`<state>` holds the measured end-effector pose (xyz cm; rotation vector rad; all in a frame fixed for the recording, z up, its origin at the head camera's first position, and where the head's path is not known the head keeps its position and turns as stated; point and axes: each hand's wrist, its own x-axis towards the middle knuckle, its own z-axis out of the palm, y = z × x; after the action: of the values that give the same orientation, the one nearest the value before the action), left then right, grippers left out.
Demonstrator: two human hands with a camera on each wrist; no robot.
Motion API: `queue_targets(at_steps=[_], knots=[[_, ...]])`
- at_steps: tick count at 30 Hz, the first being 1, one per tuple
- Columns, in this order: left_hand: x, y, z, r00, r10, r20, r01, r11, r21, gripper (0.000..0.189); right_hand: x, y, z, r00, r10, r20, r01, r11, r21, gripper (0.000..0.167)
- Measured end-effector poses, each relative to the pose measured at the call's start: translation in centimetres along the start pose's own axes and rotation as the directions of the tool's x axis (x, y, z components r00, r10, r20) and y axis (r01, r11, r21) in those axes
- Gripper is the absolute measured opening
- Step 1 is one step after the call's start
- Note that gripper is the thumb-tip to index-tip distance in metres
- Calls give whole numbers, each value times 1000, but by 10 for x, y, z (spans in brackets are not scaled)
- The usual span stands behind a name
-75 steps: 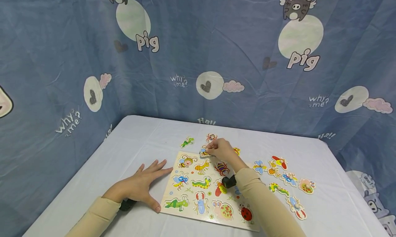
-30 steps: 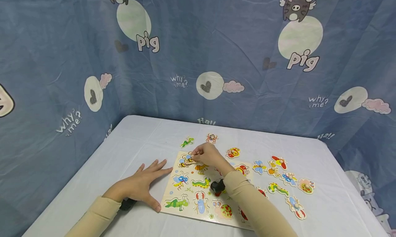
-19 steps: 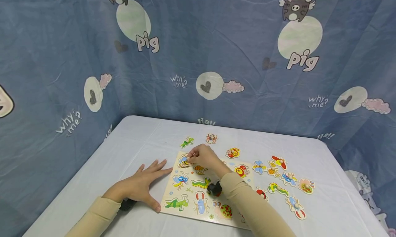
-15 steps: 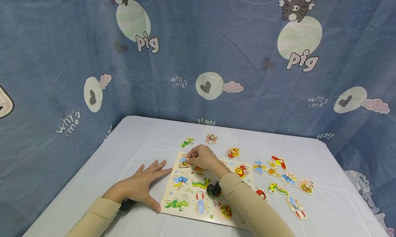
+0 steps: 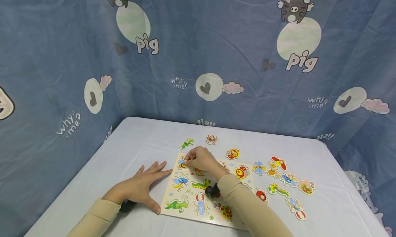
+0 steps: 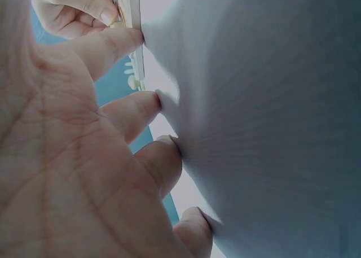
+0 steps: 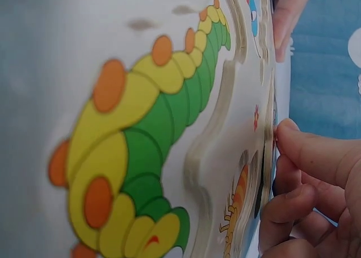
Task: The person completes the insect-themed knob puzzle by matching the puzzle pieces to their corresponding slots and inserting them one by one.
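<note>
In the head view my right hand (image 5: 202,160) pinches a bee puzzle piece (image 5: 182,164) by its knob. The piece lies over the bee picture in the top-left corner of the wooden insect puzzle board (image 5: 188,214). Seen from the right wrist, thumb and fingertips of the right hand (image 7: 321,179) meet at the board's far side, past the caterpillar recess (image 7: 130,117). My left hand (image 5: 137,187) is spread on the table, its index finger and thumb at the board's left edge. In the left wrist view the left hand (image 6: 67,156) rests on its fingertips.
A grasshopper piece (image 5: 187,143), a spider piece (image 5: 211,139) and a red-yellow piece (image 5: 233,154) lie beyond the board. Several more, including a caterpillar piece (image 5: 278,190) and a stag beetle piece (image 5: 296,208), lie to the right. A blue curtain (image 5: 173,116) hangs behind the table.
My right hand has carried the bee piece from beyond the board's far edge leftward onto its top-left corner, shifting only slightly there lately. The left hand has stayed in place.
</note>
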<state>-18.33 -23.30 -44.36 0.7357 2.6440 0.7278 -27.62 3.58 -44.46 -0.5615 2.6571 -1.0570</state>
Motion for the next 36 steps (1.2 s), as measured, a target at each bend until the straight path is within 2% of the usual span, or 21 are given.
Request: queue_targets(at_steps=[15,30,36], knots=[[0,0,1,1000,1,-6,-1,1000,18,131,0,-3,1,1000,29,5,-28,999,-23,8],[0,1,0,1000,-8,-7,8,1000,3,131,0,-8,-3,997,73,14,-73,997,-3,8],[1,1,1,1000,-3,-4,3,1000,9,130,0,-4,-5,998,54,39,-54,998,10,9]])
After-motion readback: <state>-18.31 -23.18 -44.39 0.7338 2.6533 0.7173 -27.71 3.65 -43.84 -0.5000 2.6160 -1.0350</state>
